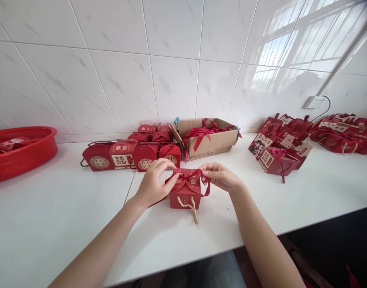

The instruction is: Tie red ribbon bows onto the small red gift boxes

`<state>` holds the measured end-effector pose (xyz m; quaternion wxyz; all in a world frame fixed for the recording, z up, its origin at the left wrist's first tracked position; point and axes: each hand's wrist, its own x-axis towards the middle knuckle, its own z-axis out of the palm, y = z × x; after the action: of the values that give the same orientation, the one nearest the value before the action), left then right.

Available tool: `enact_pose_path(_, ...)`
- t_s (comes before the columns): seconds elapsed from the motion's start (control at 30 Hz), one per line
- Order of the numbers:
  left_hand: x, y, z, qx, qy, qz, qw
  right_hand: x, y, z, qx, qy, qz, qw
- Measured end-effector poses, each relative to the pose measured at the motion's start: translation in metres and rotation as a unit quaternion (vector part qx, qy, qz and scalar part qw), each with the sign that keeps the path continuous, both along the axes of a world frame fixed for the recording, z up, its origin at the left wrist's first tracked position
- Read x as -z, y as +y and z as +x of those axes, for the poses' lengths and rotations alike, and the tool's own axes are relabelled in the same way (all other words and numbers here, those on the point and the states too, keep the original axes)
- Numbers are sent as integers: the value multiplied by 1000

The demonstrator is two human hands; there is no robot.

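Observation:
A small red gift box [186, 200] with a beige rope handle [187, 206] stands upright on the white table in front of me. Its curved top flaps are folded together, and a dark red ribbon [206, 189] runs across them through the middle. My right hand [221, 177] pinches this ribbon at the box's top right edge, where it loops down the side. At the top left, my left hand [156, 182] has its thumb on the ribbon and its fingers curled behind. A ribbon tail trails down to the left, partly hidden by that hand.
Several red gift boxes [121, 155] stand behind, beside an open cardboard box [215, 145] of red ribbons. A red basin [27, 158] is at the left. More red boxes [281, 160] and red gift bags [341, 138] sit at the right, near a wall socket [313, 102].

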<state>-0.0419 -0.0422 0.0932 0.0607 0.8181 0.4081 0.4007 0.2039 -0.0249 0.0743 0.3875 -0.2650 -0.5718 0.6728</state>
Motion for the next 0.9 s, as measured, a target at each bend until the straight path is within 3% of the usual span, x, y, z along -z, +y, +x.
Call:
enact_pose_path(0.1, -15, -3, 18, 36, 57, -24, 997, 0, -1, -2, -13, 27, -7, 1000)
enact_pose_path(0.2, -24, -2, 37, 2, 100, -81, 992, -1, -2, -4, -24, 42, -30, 998)
enact_pose_path(0.33, -25, 3, 52, -44, 70, -124, 989, -2, -3, -4, -12, 62, -70, 995)
enact_pose_path(0.57, -21, 5, 45, -52, -25, -50, 997, -6, -3, -5, 84, -7, -57, 995)
enact_pose_path(0.77, -23, 2, 40, 43, 1, -114, 992, -9, -8, -15, 105, -9, -23, 994)
enact_pose_path(0.9, -24, 3, 43, -17, 33, -45, 998, -8, -11, -21, 117, -8, -4, 993)
